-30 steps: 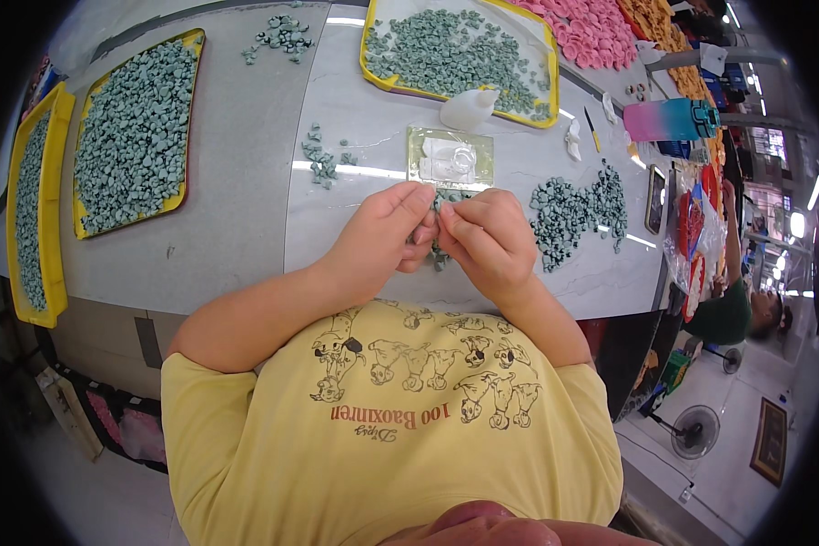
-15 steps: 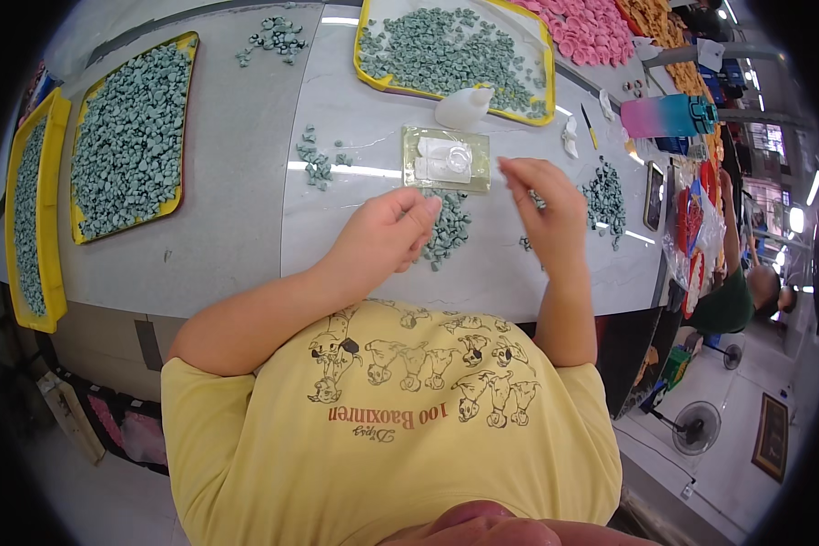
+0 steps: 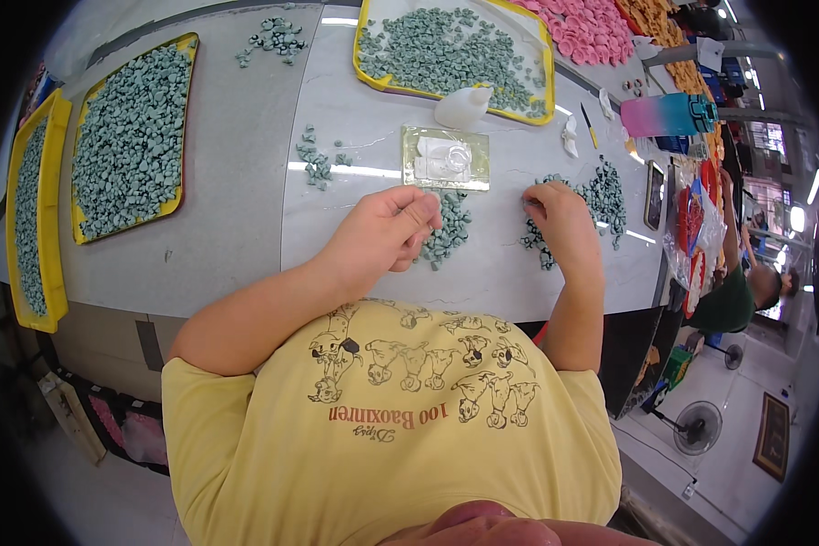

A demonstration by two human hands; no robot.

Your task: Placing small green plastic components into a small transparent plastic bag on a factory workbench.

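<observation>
The head view looks down on a pale grey tabletop where the left hand rests with its fingers curled together, knuckles up, beside a small heap of grey-green pieces; whether anything is pinched inside them I cannot tell. The right hand sits further right, its fingers bent down and closed into a second, darker pile, apparently pinching at a piece there. Between and just beyond the hands lies a clear flat tray with something white in it, and a white nozzle-topped bottle stands at the rim of a yellow tray full of the same pieces. The risk I see is scatter: a sweeping wrist could push loose pieces toward the near edge, or a hurried pinch could lift two at once.
</observation>
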